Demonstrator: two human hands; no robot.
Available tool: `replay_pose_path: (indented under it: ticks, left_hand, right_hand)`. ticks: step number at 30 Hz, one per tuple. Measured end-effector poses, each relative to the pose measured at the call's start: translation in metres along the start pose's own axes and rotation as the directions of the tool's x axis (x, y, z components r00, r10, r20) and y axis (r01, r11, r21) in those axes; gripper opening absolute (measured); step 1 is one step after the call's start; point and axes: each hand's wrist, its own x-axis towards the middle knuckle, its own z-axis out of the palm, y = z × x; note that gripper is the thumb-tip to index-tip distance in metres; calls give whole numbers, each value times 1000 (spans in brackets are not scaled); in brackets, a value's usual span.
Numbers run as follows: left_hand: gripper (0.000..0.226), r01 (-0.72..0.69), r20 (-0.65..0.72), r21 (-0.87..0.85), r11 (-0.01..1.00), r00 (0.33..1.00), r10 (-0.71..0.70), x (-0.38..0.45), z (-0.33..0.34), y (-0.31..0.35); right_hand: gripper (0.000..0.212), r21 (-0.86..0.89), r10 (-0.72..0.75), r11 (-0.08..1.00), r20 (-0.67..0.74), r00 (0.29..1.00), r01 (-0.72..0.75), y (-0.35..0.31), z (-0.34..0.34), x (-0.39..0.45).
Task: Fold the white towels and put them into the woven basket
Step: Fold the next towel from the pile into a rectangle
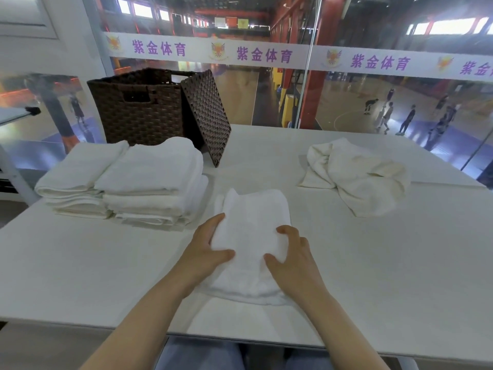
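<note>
Folding station, seen from above. The left hand [206, 245] and right hand [290, 252] grip opposite long edges of the folded towel [250, 236], thumbs on top and fingers curled at its sides, so the layers stay squared while it lies on the white table [373, 263] near the front edge. Two stacks of folded towels [128, 180] wait to the left, just in front of the woven basket [138, 108], probably staged for loading together. The basket lid [206, 116] leans against the basket, leaving the mouth open. One crumpled towel [357, 174], well apart at right, remains unfolded.
</note>
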Motion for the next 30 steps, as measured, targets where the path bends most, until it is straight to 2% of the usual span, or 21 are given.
replay_pose_path:
  ticks: [3, 6, 9, 14, 19, 26, 30]
  left_hand:
    - [77, -20, 26, -25, 999, 999, 20, 0, 2, 3]
    - [76, -81, 40, 29, 996, 996, 79, 5, 5, 13]
    - [73, -137, 36, 49, 989, 990, 135, 10, 0, 27]
    - [70, -265, -35, 106, 958, 962, 270, 15, -27, 53]
    - [69, -342, -153, 180, 922, 916, 370, 20, -85, 76]
    - [69, -330, -283, 165, 929, 887, 365, 27, -189, 95]
    - [67, -288, -290, 113, 951, 906, 309, 45, -235, 93]
  right_hand:
    - [45, 7, -29, 1000, -20, 999, 29, -3, 1, -1]
    - [31, -10, -99, 995, -84, 992, 98, -12, -4, 3]
    - [29, -32, -148, 989, -138, 979, 145, -22, -15, 8]
    - [32, -58, -258, 966, -190, 947, 252, -60, -33, 20]
    - [32, -59, -392, 920, -193, 899, 388, -117, -31, 41]
    - [32, -12, -555, 829, -146, 819, 559, -211, -2, 79]
    - [39, 7, -561, 826, -76, 824, 563, -249, 25, 99]
